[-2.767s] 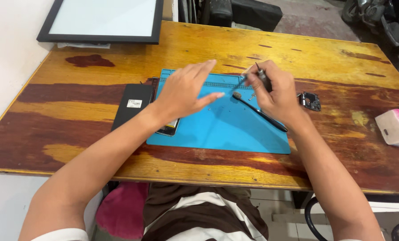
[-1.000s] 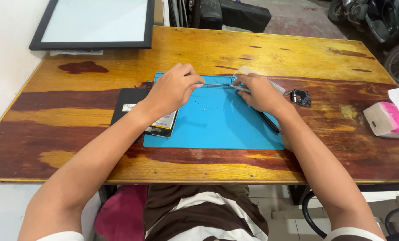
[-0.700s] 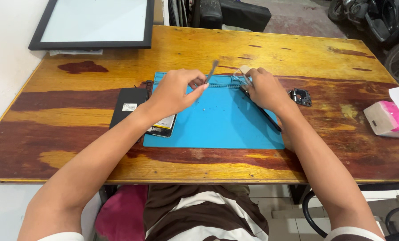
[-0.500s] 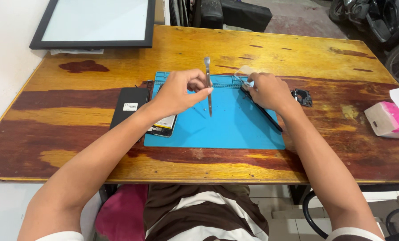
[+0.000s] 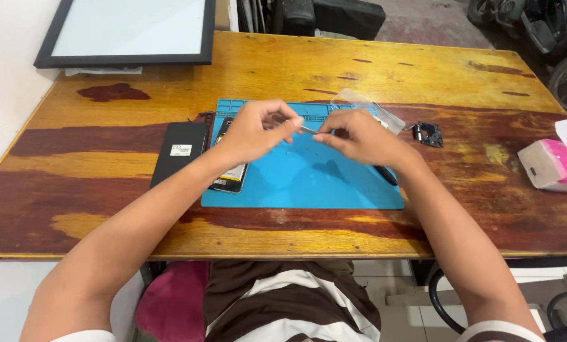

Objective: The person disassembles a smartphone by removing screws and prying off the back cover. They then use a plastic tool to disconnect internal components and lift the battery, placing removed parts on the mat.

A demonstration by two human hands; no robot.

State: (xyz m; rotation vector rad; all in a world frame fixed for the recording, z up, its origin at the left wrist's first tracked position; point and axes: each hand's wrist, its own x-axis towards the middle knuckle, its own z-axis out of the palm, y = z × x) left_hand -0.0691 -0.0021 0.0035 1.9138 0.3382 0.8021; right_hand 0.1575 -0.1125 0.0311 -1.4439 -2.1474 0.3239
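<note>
Above the blue mat (image 5: 309, 183), the left hand (image 5: 255, 130) and right hand (image 5: 359, 134) meet, fingertips of each pinched closed on opposite ends of thin metal tweezers (image 5: 309, 129). The tweezers hang level between both hands, over the mat's middle, with an opened phone (image 5: 229, 177) just under the left wrist.

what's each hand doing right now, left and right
Left hand: closed, pinching thin metal tweezers.
Right hand: closed, fingertips pinched at the tweezers' tip; whether it grips them cannot be told.
</note>
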